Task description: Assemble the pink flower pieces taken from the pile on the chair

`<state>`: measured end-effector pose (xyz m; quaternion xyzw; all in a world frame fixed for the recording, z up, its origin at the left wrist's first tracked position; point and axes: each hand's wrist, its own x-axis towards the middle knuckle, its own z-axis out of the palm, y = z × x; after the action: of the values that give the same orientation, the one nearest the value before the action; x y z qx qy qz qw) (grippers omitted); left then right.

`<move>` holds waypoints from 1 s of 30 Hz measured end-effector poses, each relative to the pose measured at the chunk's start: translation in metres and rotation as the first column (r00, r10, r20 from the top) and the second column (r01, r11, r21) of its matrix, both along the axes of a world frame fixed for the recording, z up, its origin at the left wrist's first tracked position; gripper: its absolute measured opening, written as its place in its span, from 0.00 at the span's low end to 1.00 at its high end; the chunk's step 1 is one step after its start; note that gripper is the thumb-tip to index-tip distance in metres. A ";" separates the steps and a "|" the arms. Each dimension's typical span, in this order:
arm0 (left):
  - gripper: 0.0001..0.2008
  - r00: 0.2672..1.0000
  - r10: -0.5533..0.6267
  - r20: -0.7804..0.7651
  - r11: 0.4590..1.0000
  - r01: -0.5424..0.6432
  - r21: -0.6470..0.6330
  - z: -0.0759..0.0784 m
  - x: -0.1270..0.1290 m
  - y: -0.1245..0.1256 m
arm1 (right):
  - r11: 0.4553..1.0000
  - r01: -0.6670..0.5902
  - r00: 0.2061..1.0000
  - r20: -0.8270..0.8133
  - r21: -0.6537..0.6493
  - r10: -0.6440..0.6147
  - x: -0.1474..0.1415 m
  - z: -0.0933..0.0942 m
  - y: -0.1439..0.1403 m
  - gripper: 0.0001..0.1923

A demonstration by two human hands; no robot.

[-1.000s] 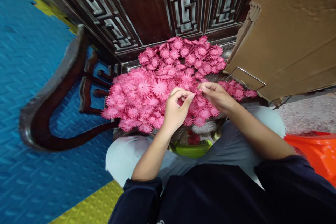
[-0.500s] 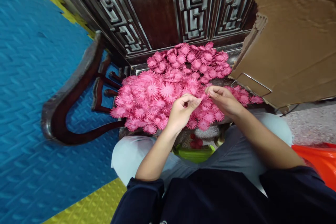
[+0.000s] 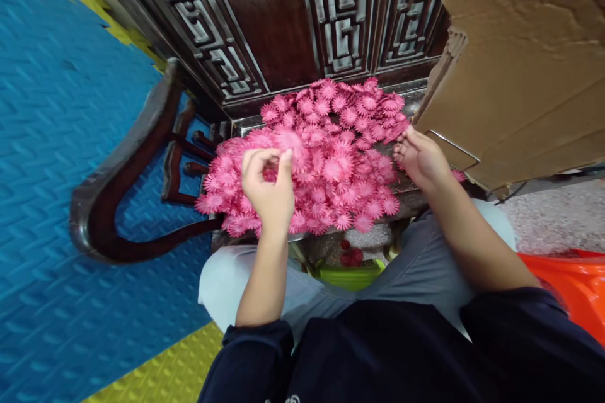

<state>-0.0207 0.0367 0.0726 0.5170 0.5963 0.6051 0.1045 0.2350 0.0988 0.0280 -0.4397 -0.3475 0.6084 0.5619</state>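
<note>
Nearest the camera: dark sleeves and pale grey trousers, with a green container between my knees holding a few red bits.
Left hand: it has swung out to the left side of the heap; a second ago it sat mid-pile, fingertip to fingertip with the other hand. Thumb and forefinger are pinched narrow around a pink flower piece, the rest of the fingers curled.
Right hand: it has pulled away to the right edge of the heap, beside the metal handle. Fingers loosely bent onto the flowers there; I cannot tell whether they hold one.
Reading: the hands have split apart, so the piece they shared looks finished with and each is now at its own patch of stock.
Pink paper flowers: a thick heap covering the dark wooden seat, well within reach of both hands.
Left of the seat: curved armrest over blue foam matting.
Right: orange bag, then the cardboard box.
Farthest: carved dark wood panel.
</note>
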 end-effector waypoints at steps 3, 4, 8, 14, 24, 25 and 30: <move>0.07 0.941 0.232 -0.246 0.970 -0.241 -0.008 -0.005 -0.012 0.009 | 0.994 -0.111 0.991 0.073 0.012 0.110 -0.011 -0.004 -0.007 0.14; 0.06 0.921 0.255 -0.296 0.962 -0.272 -0.019 -0.008 -0.015 0.011 | 0.989 -0.145 0.986 0.080 0.006 0.145 -0.016 -0.006 -0.009 0.15; 0.06 0.886 0.234 -0.401 0.955 -0.287 -0.076 -0.020 -0.022 0.019 | 0.975 -0.210 0.974 0.069 -0.069 0.214 -0.027 -0.009 -0.015 0.16; 0.05 0.848 0.235 -0.474 0.930 -0.338 -0.143 -0.022 -0.018 0.019 | 0.975 -0.195 0.976 0.078 -0.104 0.203 -0.027 -0.007 -0.015 0.15; 0.06 0.880 0.263 -0.395 0.932 -0.337 -0.131 -0.016 -0.006 0.015 | 0.968 -0.209 0.969 0.102 -0.135 0.223 -0.031 -0.005 -0.018 0.12; 0.08 0.879 0.282 -0.385 0.931 -0.347 -0.110 -0.016 -0.006 0.014 | 0.967 -0.218 0.967 0.104 -0.131 0.232 -0.032 -0.005 -0.019 0.12; 0.12 0.856 0.363 -0.369 0.914 -0.403 -0.035 -0.017 -0.008 0.014 | 0.956 -0.282 0.950 0.110 -0.085 0.291 -0.035 -0.002 -0.022 0.12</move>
<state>-0.0283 0.0507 0.0560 0.4816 0.7289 0.4764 -0.0987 0.1995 0.0769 0.0258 -0.4397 -0.4202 0.6671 0.4303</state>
